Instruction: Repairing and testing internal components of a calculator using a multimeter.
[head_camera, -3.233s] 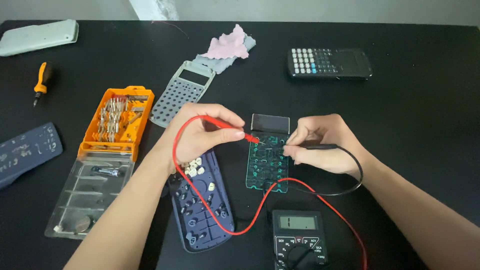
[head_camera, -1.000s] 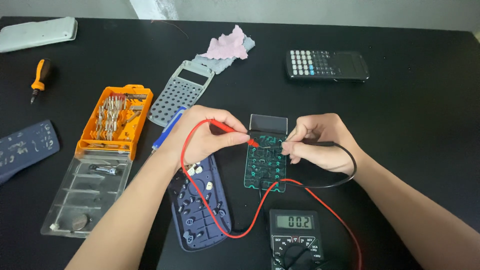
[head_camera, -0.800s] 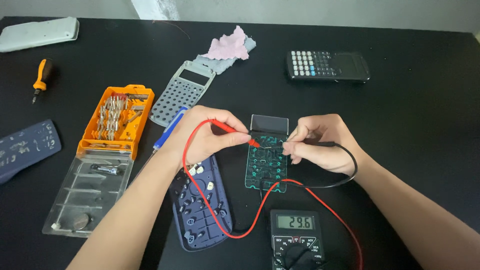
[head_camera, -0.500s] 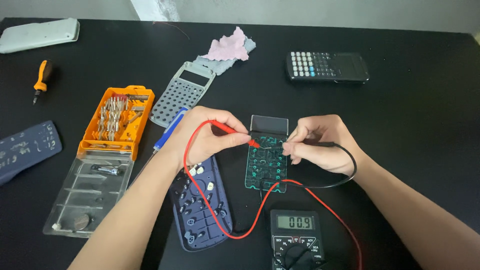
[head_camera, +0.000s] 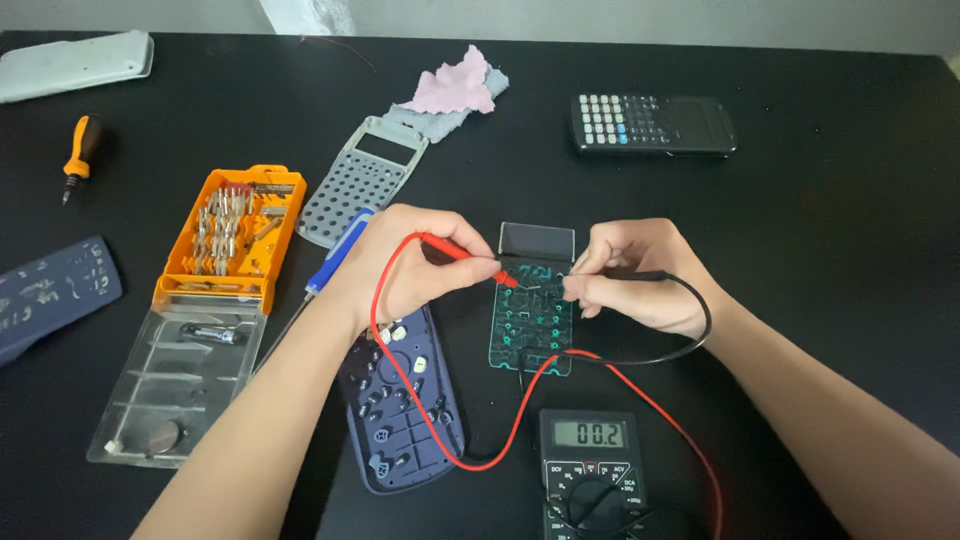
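My left hand grips a red test probe whose tip touches the top of a green circuit board with a small display at its upper end. My right hand pinches a black test probe against the same board, just right of the red tip. Red and black leads loop down to a black multimeter at the bottom edge, its screen lit with a reading. A dark blue calculator shell with loose keys lies under my left wrist.
An orange bit case with its clear lid open lies at left, a blue screwdriver beside it. A grey keypad frame, pink cloth, black calculator, small orange screwdriver and blue cover lie around on the black table.
Both hands stay on the board with the probes barely shifting. The multimeter reading keeps changing between frames.
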